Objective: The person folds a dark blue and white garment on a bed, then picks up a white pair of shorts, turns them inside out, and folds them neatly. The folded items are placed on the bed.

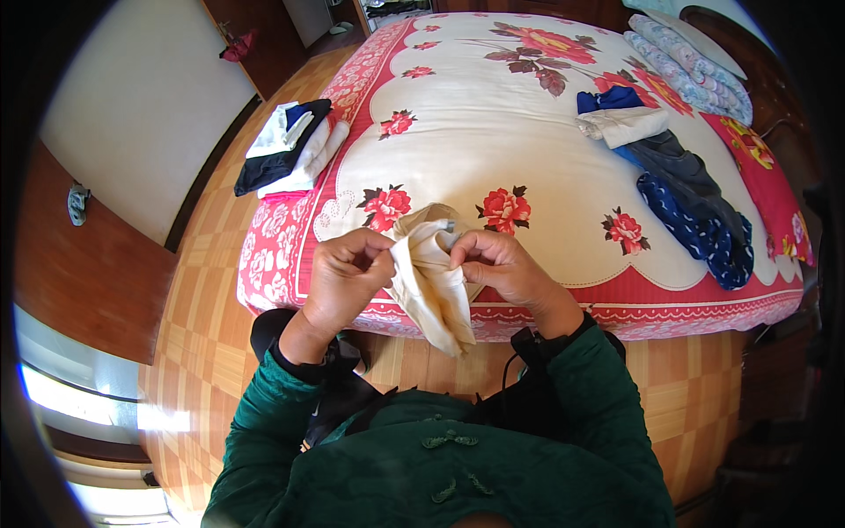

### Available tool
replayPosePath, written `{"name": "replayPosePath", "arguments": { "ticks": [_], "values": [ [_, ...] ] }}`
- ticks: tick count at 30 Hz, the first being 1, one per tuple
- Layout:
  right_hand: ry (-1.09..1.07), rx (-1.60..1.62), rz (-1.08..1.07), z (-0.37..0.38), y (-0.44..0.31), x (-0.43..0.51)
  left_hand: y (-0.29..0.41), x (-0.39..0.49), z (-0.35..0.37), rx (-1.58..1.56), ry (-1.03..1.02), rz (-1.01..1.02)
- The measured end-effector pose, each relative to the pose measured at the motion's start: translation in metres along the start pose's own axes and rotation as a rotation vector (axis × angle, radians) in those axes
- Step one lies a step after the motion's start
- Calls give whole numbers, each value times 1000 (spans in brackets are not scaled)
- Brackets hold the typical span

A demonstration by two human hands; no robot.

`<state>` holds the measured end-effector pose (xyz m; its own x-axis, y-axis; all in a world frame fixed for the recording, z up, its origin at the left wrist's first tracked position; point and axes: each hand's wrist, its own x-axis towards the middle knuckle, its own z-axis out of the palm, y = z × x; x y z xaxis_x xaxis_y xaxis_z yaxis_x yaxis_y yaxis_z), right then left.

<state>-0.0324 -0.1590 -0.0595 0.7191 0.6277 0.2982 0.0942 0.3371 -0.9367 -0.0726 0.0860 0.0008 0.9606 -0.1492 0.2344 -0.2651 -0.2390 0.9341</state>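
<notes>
A cream-coloured cloth garment [432,284] hangs between my hands over the near edge of the bed. My left hand [350,274] pinches its left edge between thumb and fingers. At its right edge, my right hand [498,264] grips the fabric in the same way. The garment is bunched, its lower end dangling past the bed's front edge and its upper part lying near the floral bedspread [488,152]. What kind of garment it is, I cannot tell.
A stack of folded clothes [287,148] lies at the bed's left edge. On the right lie a dark grey garment [680,171], a patterned navy garment [693,231] and a white cloth [624,125]. Folded floral bedding [690,69] rests by the headboard. Parquet floor [218,323] surrounds the bed.
</notes>
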Motion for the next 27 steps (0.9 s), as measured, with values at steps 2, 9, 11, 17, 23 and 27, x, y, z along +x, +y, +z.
{"name": "replayPosePath", "arguments": {
  "ticks": [2, 9, 11, 17, 23, 27],
  "values": [
    [23, 133, -35, -3, -4, -2, 3, 1, -6, -121, 72, 76],
    [212, 538, -250, -13, -45, -27, 41, -19, -63, -208, 501, 459],
    [352, 634, -244, -16, -65, -35, 53, -27, -81, -222, 717, 394],
    [66, 355, -740, -15, -111, -43, 67, -15, -109, -210, 712, 587],
    [426, -70, -752, -47, -102, 1, 44, 91, -111, -314, 432, 168],
    [614, -348, -521, -66, -59, 29, 2, 118, -73, -350, 258, 26]
  ]
}}
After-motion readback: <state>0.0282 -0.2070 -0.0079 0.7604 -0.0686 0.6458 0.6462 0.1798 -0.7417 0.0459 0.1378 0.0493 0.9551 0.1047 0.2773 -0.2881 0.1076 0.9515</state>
